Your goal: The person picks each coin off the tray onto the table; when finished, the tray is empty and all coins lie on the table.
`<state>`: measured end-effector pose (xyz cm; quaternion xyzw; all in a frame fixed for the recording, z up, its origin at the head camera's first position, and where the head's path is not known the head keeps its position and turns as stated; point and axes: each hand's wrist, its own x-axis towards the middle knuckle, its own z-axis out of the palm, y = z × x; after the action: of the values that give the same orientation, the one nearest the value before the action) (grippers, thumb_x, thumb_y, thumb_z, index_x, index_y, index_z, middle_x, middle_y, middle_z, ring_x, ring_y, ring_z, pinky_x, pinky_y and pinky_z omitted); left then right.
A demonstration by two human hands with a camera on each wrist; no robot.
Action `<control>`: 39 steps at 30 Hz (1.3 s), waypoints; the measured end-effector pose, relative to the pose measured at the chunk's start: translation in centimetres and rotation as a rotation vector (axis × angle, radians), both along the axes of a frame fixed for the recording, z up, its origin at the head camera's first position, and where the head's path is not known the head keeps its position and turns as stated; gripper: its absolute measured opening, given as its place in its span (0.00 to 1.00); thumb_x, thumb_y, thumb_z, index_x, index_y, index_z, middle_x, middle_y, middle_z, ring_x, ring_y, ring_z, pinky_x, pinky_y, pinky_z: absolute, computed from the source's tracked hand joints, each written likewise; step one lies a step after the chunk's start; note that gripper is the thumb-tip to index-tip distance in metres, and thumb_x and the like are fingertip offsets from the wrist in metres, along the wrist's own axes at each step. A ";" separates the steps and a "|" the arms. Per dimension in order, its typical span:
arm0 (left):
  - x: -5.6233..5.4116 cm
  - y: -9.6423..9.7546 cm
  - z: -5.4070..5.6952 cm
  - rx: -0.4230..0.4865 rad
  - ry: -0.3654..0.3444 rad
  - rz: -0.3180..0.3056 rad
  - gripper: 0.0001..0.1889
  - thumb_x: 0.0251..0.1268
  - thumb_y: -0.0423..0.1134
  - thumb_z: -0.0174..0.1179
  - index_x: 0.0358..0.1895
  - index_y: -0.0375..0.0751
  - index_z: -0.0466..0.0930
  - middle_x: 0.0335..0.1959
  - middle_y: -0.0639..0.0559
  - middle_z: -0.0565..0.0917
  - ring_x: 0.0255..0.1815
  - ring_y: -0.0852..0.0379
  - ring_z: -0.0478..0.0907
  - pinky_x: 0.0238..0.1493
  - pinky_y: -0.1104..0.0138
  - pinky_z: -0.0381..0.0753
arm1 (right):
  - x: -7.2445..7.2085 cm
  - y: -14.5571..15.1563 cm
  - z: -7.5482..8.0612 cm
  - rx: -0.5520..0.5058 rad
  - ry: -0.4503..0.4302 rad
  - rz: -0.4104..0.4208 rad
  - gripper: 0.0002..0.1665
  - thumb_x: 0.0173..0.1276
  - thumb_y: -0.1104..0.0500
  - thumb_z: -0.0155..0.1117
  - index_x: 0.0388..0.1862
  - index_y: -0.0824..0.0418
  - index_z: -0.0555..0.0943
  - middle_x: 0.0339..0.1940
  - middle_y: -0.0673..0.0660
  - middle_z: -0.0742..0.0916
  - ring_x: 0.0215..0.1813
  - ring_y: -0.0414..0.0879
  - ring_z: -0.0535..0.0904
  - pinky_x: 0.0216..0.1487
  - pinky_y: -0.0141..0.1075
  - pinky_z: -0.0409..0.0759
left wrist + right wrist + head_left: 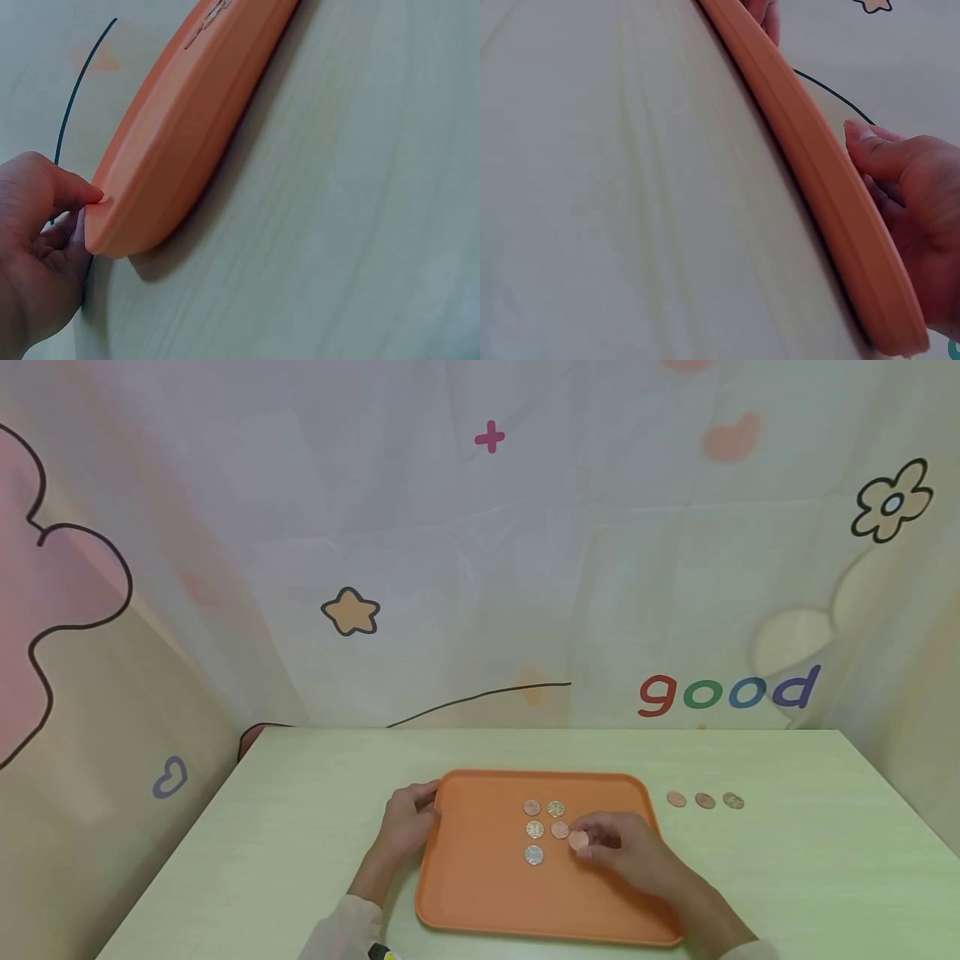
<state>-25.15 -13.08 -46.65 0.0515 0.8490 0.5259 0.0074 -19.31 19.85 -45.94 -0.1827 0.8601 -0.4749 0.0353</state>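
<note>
An orange tray [480, 893] lies on the table, with several coins in two short columns at its middle. Among them are a silver coin [533, 855] at the near end and a copper coin [560, 830] in the right column. My right hand [630, 852] reaches in over the tray's right side and pinches another copper coin [578, 840] between thumb and fingers, just right of that column. At the tray's left edge, my left hand [408, 818] grips the rim; in the left wrist view its thumb [79, 191] presses on the rim from above. The right wrist view hides the coins behind the tray wall.
Right of the tray, a short row of coins lies on the pale table [810, 860]: a copper coin [677, 799], a darker coin [705, 800] and overlapping coins [733, 800]. A printed cloth [420, 527] hangs behind the table.
</note>
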 end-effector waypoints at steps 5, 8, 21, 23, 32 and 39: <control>0.1 0.0 0.0 0.000 0.003 0.001 0.26 0.62 0.23 0.53 0.67 0.26 0.75 0.61 0.31 0.82 0.65 0.37 0.79 0.66 0.51 0.81 | 0.1 0.6 0.4 0.010 -0.012 -0.036 0.17 0.66 0.58 0.71 0.51 0.65 0.86 0.41 0.55 0.90 0.38 0.31 0.79 0.43 0.25 0.82; 0.2 -0.1 0.1 0.001 0.002 0.001 0.27 0.62 0.23 0.54 0.67 0.26 0.74 0.60 0.31 0.82 0.65 0.37 0.79 0.65 0.51 0.82 | 0.3 0.9 0.7 0.010 -0.027 -0.080 0.18 0.66 0.58 0.71 0.53 0.65 0.86 0.44 0.56 0.90 0.39 0.34 0.79 0.44 0.24 0.82; 0.2 0.0 0.2 0.013 -0.008 0.002 0.27 0.63 0.23 0.53 0.67 0.26 0.74 0.62 0.30 0.81 0.67 0.37 0.78 0.67 0.52 0.81 | 0.7 4.2 1.4 0.008 0.064 -0.150 0.20 0.66 0.63 0.69 0.56 0.69 0.85 0.52 0.64 0.90 0.47 0.25 0.82 0.50 0.23 0.85; 0.2 0.0 0.3 0.012 -0.014 0.005 0.26 0.63 0.23 0.53 0.67 0.26 0.74 0.63 0.31 0.80 0.67 0.37 0.78 0.67 0.52 0.81 | 0.8 4.8 1.3 0.033 0.074 -0.178 0.20 0.65 0.62 0.70 0.55 0.68 0.85 0.51 0.63 0.89 0.46 0.23 0.81 0.51 0.22 0.81; 0.1 0.0 0.2 0.011 -0.005 0.005 0.27 0.62 0.23 0.53 0.67 0.25 0.74 0.62 0.30 0.81 0.67 0.37 0.78 0.66 0.52 0.81 | 0.9 7.7 0.4 0.102 0.177 -0.274 0.17 0.63 0.65 0.71 0.52 0.69 0.86 0.46 0.65 0.89 0.41 0.21 0.77 0.41 0.19 0.81; 0.2 0.0 0.2 0.017 -0.002 -0.001 0.27 0.62 0.23 0.53 0.67 0.24 0.73 0.63 0.30 0.80 0.67 0.36 0.78 0.66 0.52 0.81 | 1.1 9.4 -0.1 0.180 0.232 -0.376 0.21 0.62 0.64 0.73 0.55 0.66 0.86 0.41 0.59 0.91 0.38 0.22 0.73 0.37 0.17 0.79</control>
<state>-24.98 -13.09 -46.47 0.0512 0.8446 0.5330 0.0081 -18.25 29.29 -46.08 -0.0686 0.9163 -0.3702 -0.1366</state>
